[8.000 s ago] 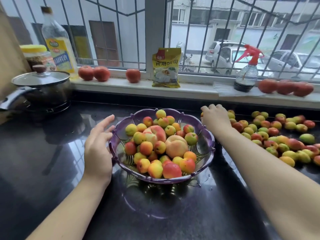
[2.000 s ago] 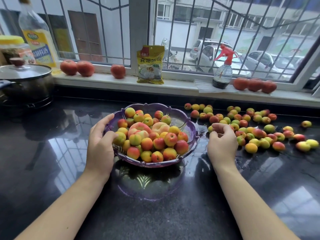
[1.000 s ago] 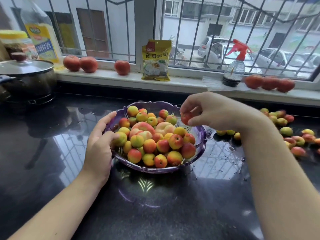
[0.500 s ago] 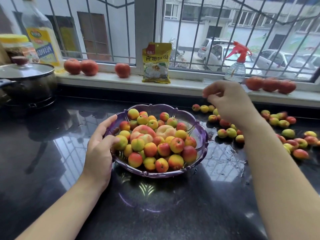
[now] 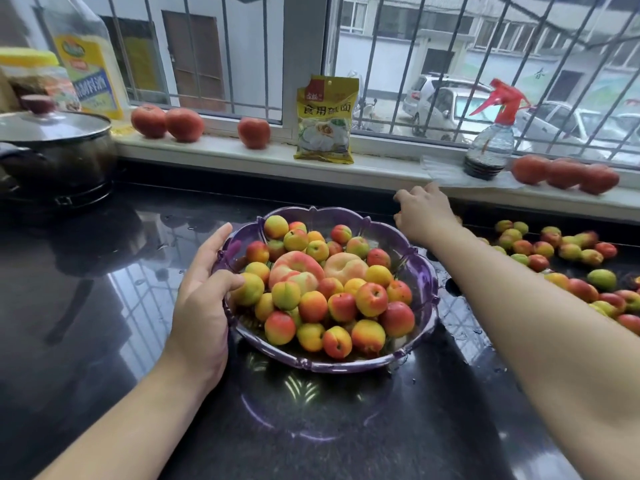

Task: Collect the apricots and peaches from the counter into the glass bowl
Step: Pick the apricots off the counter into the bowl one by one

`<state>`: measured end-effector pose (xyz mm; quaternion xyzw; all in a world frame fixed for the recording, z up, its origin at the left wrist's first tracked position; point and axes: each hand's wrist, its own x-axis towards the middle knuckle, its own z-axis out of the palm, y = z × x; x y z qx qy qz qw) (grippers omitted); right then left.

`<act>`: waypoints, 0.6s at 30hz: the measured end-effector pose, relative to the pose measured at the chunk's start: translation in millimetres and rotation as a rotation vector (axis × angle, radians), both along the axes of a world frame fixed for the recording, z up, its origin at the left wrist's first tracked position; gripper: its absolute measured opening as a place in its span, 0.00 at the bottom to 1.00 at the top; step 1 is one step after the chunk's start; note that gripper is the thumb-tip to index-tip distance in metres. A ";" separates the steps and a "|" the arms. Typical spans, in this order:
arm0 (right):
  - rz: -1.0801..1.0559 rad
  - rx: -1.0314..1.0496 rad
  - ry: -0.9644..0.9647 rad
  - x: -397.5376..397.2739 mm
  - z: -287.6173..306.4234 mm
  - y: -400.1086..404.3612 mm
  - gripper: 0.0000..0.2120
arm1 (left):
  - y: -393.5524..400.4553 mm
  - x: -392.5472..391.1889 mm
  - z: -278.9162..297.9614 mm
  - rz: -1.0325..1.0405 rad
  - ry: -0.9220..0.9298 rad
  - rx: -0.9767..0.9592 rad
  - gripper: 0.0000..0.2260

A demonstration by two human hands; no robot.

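Observation:
A purple glass bowl (image 5: 420, 271) stands on the black counter, heaped with apricots (image 5: 370, 299) and two larger peaches (image 5: 294, 268). My left hand (image 5: 201, 306) grips the bowl's left rim, thumb inside against an apricot. My right hand (image 5: 424, 213) reaches past the bowl's far right side to the back of the counter. Its fingers are spread downward over fruit that it hides, and a sliver of orange shows by the thumb. Several loose apricots (image 5: 568, 251) lie on the counter to the right, partly behind my right forearm.
A lidded pot (image 5: 52, 150) sits at the far left, with an oil bottle (image 5: 86, 64) and a jar (image 5: 31, 77) behind it. The windowsill holds red fruits (image 5: 183, 124), a yellow packet (image 5: 325, 119), a spray bottle (image 5: 488, 147) and more red fruits (image 5: 564, 174). The counter is wet around the bowl.
My right hand carried an apricot over the bowl, left it there, then swung back right and down to the pile at the back. The left hand stayed on the rim.

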<state>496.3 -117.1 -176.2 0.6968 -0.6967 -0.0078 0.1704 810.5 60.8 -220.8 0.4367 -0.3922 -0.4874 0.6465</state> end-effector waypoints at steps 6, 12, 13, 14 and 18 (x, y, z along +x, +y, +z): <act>-0.060 0.078 0.134 -7.9 -13.7 -15.6 0.17 | 0.4 -1.2 3.3 -0.004 0.016 0.009 0.25; 0.063 -0.038 -0.835 9.6 24.3 25.0 0.14 | 2.6 0.6 4.8 -0.011 0.007 0.013 0.27; 0.102 -0.020 -1.014 14.1 39.1 43.6 0.14 | 2.7 0.3 5.1 -0.011 0.000 0.013 0.26; 0.147 0.016 -1.113 16.5 54.4 66.0 0.13 | 2.7 -0.2 5.0 -0.008 -0.005 0.015 0.25; 0.324 0.289 -0.915 16.1 89.9 148.1 0.12 | 4.3 -2.1 6.7 0.006 -0.012 0.026 0.25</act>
